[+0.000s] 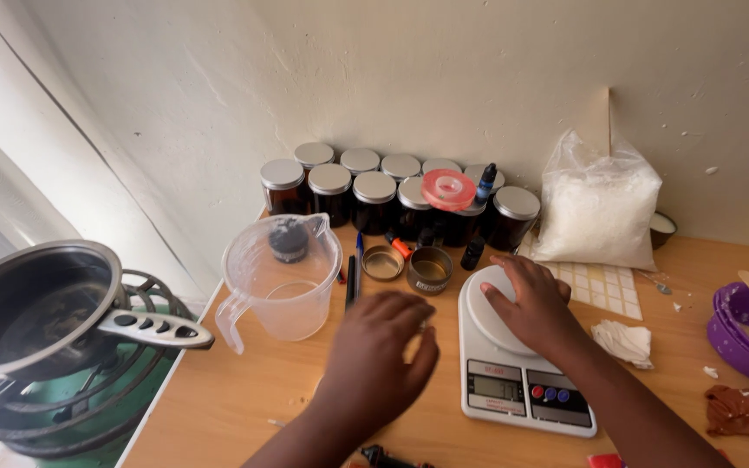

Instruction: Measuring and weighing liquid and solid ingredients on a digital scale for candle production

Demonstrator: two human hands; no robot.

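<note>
My right hand [530,303] lies palm down on the round platform of a white digital kitchen scale [513,386], fingers spread. My left hand [383,355] hovers over the wooden table just left of the scale, fingers loosely curled, holding nothing I can see. A clear plastic measuring jug [281,282] stands to its left. Two small round tins [431,269] sit just beyond the hands, next to pens [353,277].
Several dark jars with silver lids [374,199] line the wall, with a pink tape roll [448,189] on top. A bag of white flakes [595,208] leans at the back right. A steel pot [36,303] sits on a gas burner at left; purple bowl [747,334] at right.
</note>
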